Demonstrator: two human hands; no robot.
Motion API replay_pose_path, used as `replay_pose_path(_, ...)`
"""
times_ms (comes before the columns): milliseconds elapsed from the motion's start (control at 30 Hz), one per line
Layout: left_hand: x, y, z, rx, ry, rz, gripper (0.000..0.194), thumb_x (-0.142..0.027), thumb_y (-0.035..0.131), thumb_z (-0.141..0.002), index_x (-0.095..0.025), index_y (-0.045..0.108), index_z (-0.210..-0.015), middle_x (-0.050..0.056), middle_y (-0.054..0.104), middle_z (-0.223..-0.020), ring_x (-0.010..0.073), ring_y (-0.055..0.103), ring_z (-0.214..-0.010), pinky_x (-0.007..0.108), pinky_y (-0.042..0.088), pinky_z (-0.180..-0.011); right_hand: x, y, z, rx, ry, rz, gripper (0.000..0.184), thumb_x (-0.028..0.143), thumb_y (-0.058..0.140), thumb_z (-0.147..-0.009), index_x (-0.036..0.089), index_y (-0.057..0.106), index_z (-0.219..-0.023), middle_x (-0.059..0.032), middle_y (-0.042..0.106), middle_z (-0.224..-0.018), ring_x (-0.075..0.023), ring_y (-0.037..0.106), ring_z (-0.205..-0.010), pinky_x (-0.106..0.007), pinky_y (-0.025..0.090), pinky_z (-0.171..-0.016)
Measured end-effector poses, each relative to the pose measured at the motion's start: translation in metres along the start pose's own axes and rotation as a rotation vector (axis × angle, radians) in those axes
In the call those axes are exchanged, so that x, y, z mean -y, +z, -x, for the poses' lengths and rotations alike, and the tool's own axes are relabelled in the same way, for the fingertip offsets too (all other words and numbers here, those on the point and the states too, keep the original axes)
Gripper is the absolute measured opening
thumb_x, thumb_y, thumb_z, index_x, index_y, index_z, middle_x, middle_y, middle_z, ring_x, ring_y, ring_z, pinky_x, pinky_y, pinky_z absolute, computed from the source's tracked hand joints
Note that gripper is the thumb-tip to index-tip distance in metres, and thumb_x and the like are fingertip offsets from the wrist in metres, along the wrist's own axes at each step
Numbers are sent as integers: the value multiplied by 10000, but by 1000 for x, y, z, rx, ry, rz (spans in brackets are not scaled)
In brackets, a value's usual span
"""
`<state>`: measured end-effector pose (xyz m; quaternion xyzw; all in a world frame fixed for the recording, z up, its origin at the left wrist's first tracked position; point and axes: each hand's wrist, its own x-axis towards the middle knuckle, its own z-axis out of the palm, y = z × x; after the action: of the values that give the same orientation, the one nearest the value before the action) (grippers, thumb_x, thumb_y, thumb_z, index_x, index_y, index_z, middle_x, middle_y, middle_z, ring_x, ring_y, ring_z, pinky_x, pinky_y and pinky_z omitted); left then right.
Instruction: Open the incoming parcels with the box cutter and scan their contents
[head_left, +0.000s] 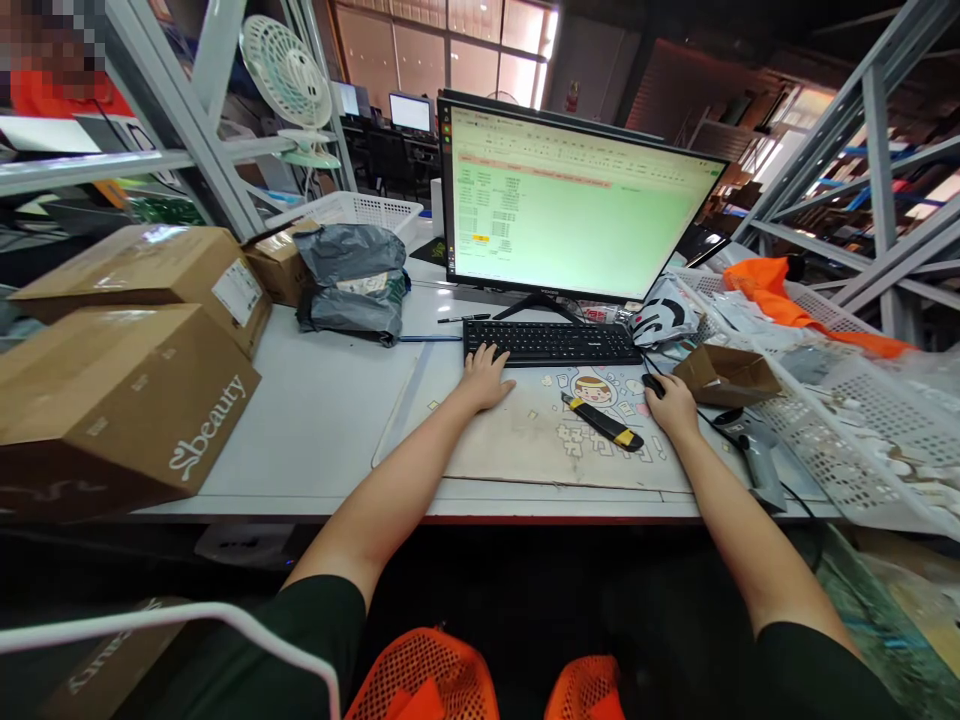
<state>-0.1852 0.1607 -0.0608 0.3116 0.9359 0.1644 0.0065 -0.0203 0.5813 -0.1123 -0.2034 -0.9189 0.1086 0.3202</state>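
My left hand [484, 379] rests at the left end of a black keyboard [555, 343], its fingers spread over the keys. On the right, my right hand [673, 404] is wrapped over a black computer mouse [654, 386], which shows only in part. Between my hands a black and yellow utility knife [602, 422] lies on a pale printed desk mat [510, 455]. Behind the keyboard stands a monitor [570, 205] showing a spreadsheet, its text too small to read. A pen [463, 318] lies just beyond the keyboard's left end.
Cardboard boxes [127, 400] and a grey plastic parcel [352, 280] occupy the desk's left side. To the right are a small open carton [726, 375], a grey handheld scanner [761, 470] with a cable, and a white perforated basket [847, 440] of packages. A fan [286, 70] stands back left.
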Motion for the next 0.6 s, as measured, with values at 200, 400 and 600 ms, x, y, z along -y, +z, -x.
replay_pose_path(200,1,-1,0,2,0,-22,752,-458,602,-999,-179,412,-1671,173,230,-1779,391,120,-1672,640,135,-1340,1,-1,1,-10,2,-5,488,346,564,-870,129,773,-1254,-202,683,-1346,-343,632,-1259,-500,488,-1170)
replay_pose_path(400,-4,0,-2,-51,-2,-39,722,-428,574,-1012,-63,458,-1625,220,286,-1749,390,142,-1666,580,195,-1348,3,-3,2,-1,15,10,524,367,548,-870,118,767,-1276,-201,681,-1359,-347,638,-1246,-498,495,-1159)
replay_pose_path(600,-19,6,-10,-140,-74,-20,684,-458,491,-1050,-79,464,-1618,230,289,-1744,410,195,-1647,617,267,-1310,7,-4,4,-29,40,33,539,387,534,-877,127,755,-1295,-201,669,-1376,-355,625,-1247,-514,502,-1137)
